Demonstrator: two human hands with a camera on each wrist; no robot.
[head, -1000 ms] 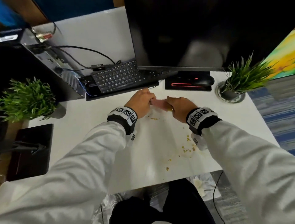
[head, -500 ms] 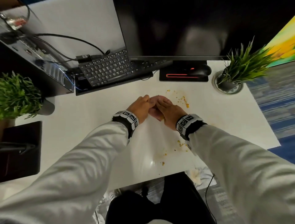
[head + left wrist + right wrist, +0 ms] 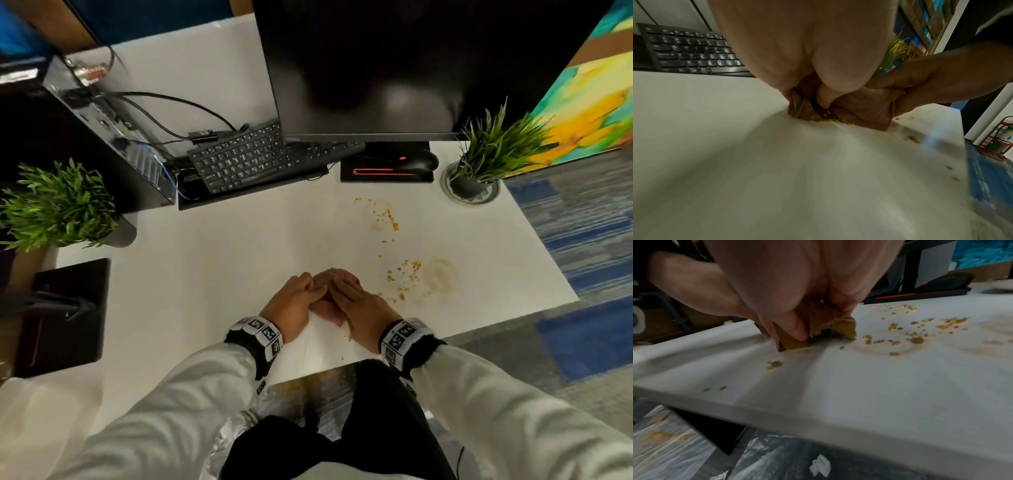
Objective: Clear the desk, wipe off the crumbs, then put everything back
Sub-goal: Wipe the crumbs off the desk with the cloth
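Observation:
A folded pinkish-brown cloth (image 3: pixel 325 308) (image 3: pixel 865 112) (image 3: pixel 795 339) lies pressed on the white desk (image 3: pixel 219 260) near its front edge. My left hand (image 3: pixel 294 303) and right hand (image 3: pixel 356 308) both grip it, fingers curled over it and thumbs tucked against it. Yellow crumbs (image 3: pixel 828 117) are bunched under the cloth's near edge. More crumbs (image 3: pixel 404 274) (image 3: pixel 916 332) are scattered to the right of the hands, and another patch of crumbs (image 3: pixel 385 214) lies farther back.
At the back stand a monitor (image 3: pixel 370 68), a black keyboard (image 3: pixel 253 157), a mouse (image 3: pixel 418 161) on its pad and a computer case (image 3: pixel 68 137). Potted plants (image 3: pixel 479 161) (image 3: pixel 58 209) flank the desk. A plastic-lined bin (image 3: pixel 674 443) sits below the front edge.
Both hands have dragged the cloth from near the keyboard toward the desk's front edge, leaving crumbs uncovered behind and to the right.

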